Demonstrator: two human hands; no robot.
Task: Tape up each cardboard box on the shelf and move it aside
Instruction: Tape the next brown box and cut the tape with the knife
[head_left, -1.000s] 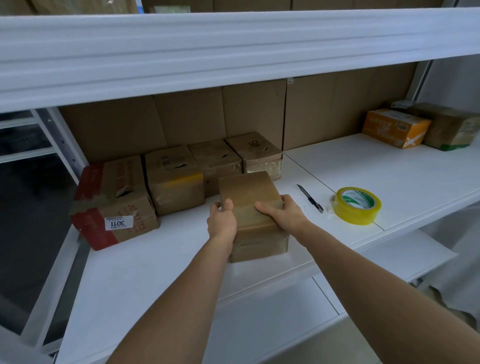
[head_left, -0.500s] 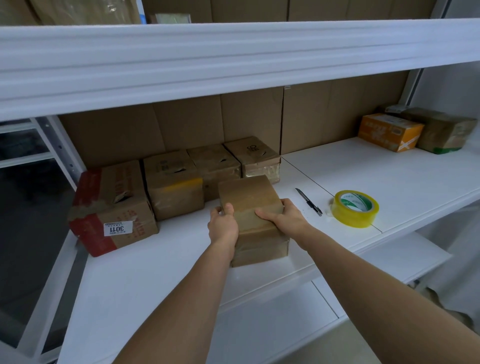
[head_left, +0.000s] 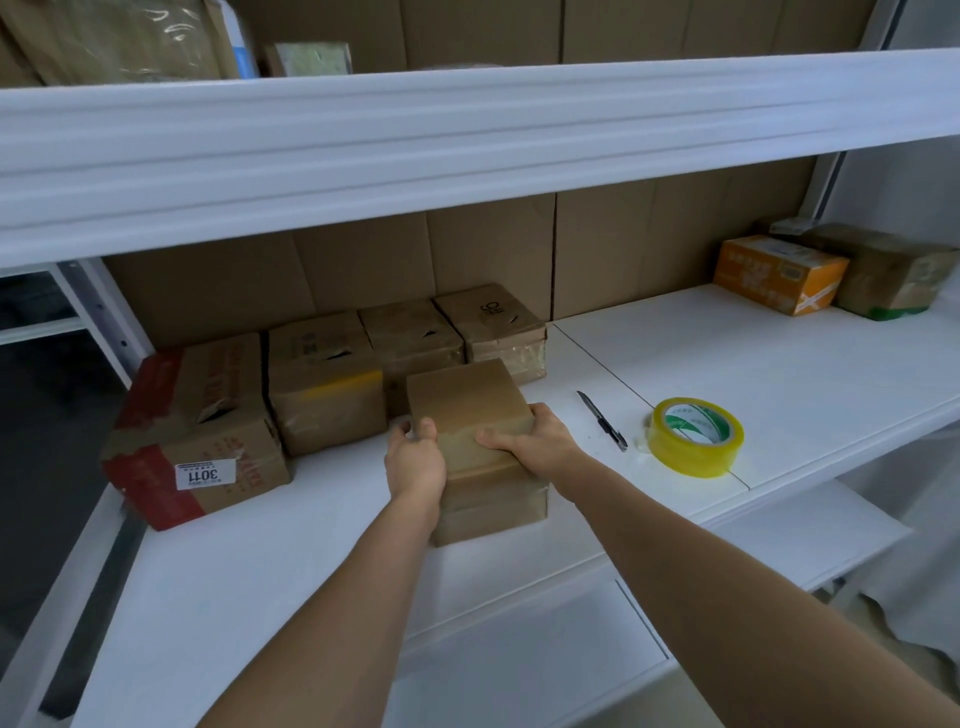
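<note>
White shelf (head_left: 753, 364) with brown cardboard lining the back; four boxes (head_left: 332, 384) lined up at rear left. Taped box (head_left: 467, 410) sits near the front edge, long axis running front-to-back. Left hand (head_left: 415, 462) and right hand (head_left: 535, 441) grip its sides, fingers curled over the top. Tape roll (head_left: 696, 436) and knife (head_left: 602, 421) to the right

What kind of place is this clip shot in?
Most likely a stockroom or parcel packing area. White metal shelving holds a row of small cardboard boxes, one with a numbered sticker, and a roll of packing tape lies beside a small knife.
</note>
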